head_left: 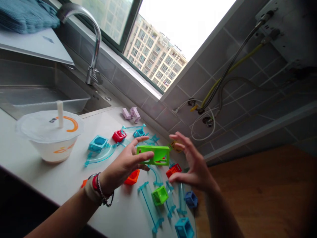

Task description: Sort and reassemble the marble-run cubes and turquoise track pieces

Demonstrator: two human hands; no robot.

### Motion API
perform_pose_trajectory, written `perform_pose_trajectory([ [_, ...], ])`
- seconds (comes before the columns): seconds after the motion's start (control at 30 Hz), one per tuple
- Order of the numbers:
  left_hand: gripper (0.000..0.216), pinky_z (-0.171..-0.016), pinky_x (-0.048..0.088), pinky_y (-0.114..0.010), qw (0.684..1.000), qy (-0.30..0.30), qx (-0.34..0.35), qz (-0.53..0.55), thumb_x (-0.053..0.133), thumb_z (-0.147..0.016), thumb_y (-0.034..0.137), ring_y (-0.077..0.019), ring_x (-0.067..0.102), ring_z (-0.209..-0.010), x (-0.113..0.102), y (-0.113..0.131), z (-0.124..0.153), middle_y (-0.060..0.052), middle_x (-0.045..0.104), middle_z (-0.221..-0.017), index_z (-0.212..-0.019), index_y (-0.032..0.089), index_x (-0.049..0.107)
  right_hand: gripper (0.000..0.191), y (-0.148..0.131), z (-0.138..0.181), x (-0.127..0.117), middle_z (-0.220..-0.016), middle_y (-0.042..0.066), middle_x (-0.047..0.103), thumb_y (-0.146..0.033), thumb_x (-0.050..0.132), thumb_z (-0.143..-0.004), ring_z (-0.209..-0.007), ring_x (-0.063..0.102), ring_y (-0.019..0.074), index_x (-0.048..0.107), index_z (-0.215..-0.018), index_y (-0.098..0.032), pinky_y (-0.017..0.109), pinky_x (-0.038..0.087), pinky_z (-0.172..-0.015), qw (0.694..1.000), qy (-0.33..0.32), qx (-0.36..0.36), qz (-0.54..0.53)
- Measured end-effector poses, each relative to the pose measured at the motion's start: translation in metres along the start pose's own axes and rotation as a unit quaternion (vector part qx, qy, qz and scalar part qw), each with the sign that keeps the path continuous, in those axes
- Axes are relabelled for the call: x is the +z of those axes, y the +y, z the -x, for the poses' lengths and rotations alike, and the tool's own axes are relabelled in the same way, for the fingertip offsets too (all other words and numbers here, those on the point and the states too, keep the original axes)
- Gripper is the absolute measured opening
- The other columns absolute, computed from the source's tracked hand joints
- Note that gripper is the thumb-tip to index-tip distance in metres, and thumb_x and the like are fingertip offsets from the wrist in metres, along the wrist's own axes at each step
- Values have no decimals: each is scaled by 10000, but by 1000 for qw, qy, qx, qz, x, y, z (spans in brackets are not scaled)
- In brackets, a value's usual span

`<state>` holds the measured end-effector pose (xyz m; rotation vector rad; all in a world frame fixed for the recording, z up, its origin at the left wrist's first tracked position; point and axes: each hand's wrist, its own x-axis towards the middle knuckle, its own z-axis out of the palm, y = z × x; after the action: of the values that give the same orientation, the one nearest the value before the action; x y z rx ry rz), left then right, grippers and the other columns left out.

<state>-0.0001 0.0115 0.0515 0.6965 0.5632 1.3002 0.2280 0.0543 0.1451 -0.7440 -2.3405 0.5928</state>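
Note:
My left hand (pixel 131 155) grips a bright green rectangular marble-run block (pixel 158 155) with cut-out openings, thumb on its near face, raised over the white counter. To its right my right hand (pixel 189 162) is apart from the block, thumb and fingers spread with nothing between them. Below lie a red block (pixel 173 170), an orange block (pixel 132 177) and a smaller green block (pixel 159 195). Clear blue track pieces (pixel 151 206) lie around them. A yellow piece (pixel 177 146) is partly hidden behind my right hand.
A lidded cup with a straw (pixel 51 135) stands on the counter at left, near the metal sink (pixel 44 86) and faucet (pixel 95 46). Further blocks, including a light blue one (pixel 98 143) and a dark blue one (pixel 191 199), lie about. The counter's right edge drops toward a wooden floor (pixel 257 191).

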Motion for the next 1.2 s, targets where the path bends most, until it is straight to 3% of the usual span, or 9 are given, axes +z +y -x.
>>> perform_pose_trajectory([
  [0.1, 619, -781, 591, -279, 996, 66, 49, 21, 885, -793, 258, -211, 759, -949, -9, -1, -7, -79, 762, -1097, -1309, 202, 547, 574, 31, -17, -40, -1392, 99, 649, -577, 706, -907, -1320, 595, 284, 617, -1404, -306, 448, 515, -1057, 976, 213, 26, -22],
  [0.17, 497, -849, 575, -266, 994, 69, 77, 35, 880, -799, 246, -203, 745, -1022, -14, 0, -10, -75, 765, -1142, -1221, 191, 622, 483, 60, -26, -54, -1258, 109, 719, -568, 570, -987, -1182, 672, 255, 661, -1338, -248, 414, 551, -970, 964, 244, 100, 25],
  [0.23, 344, -845, 576, -254, 991, 68, 77, 88, 839, -842, 274, -188, 736, -1037, -17, 1, -12, -54, 769, -1168, -1138, 207, 678, 536, 92, -29, -53, -1276, 114, 719, -581, 462, -1021, -1174, 678, 236, 638, -1367, -211, 395, 547, -981, 967, 121, 193, 117],
  [0.37, 180, -811, 607, -290, 973, 93, 61, 204, 797, -877, 324, -177, 752, -943, -11, 1, -12, 3, 787, -1056, -1002, 239, 697, 366, 149, -21, -28, -1122, 123, 778, -438, 768, -868, -1051, 729, 267, 777, -1116, -169, 397, 563, -957, 947, -33, 271, 171],
  [0.53, 206, -899, 623, -372, 974, 63, 68, 208, 824, -860, 280, -224, 764, -1004, -6, -4, -10, -23, 792, -1061, -995, 207, 687, 302, 201, -12, -7, -1236, 100, 714, -335, 742, -952, -1112, 697, 250, 700, -1192, -156, 473, 566, -994, 900, -107, 343, 248],
  [0.67, 201, -823, 632, -292, 971, 69, 84, 211, 832, -830, 214, -173, 768, -886, -8, -8, -11, -3, 795, -982, -975, 195, 695, 333, 224, -11, -4, -1272, 95, 674, -364, 668, -1010, -1083, 692, 239, 642, -1279, -170, 455, 599, -932, 866, -119, 379, 305],
  [0.83, 158, -825, 640, -305, 968, 61, 75, 232, 772, -866, 209, -196, 773, -919, -4, -10, -13, -24, 799, -1031, -997, 195, 683, 318, 234, -10, 4, -1249, 91, 680, -369, 660, -1015, -1053, 697, 229, 648, -1261, -168, 439, 605, -909, 851, -146, 360, 353],
  [1.03, 280, -696, 650, -288, 966, 117, 41, 226, 717, -921, 328, -204, 779, -814, 10, -15, -11, -61, 804, -960, -1149, 176, 657, 311, 231, -5, 8, -1292, 95, 666, -352, 675, -1005, -1124, 677, 248, 655, -1256, -170, 469, 586, -959, 850, -221, 271, 394],
  [1.2, 286, -665, 633, -298, 974, 106, 13, 201, 690, -943, 404, -234, 781, -826, 20, -32, -9, -66, 793, -929, -1104, 173, 642, 339, 223, -9, 3, -1402, 107, 606, -320, 684, -996, -1246, 619, 287, 637, -1305, -189, 520, 542, -1035, 824, -280, 201, 449],
])
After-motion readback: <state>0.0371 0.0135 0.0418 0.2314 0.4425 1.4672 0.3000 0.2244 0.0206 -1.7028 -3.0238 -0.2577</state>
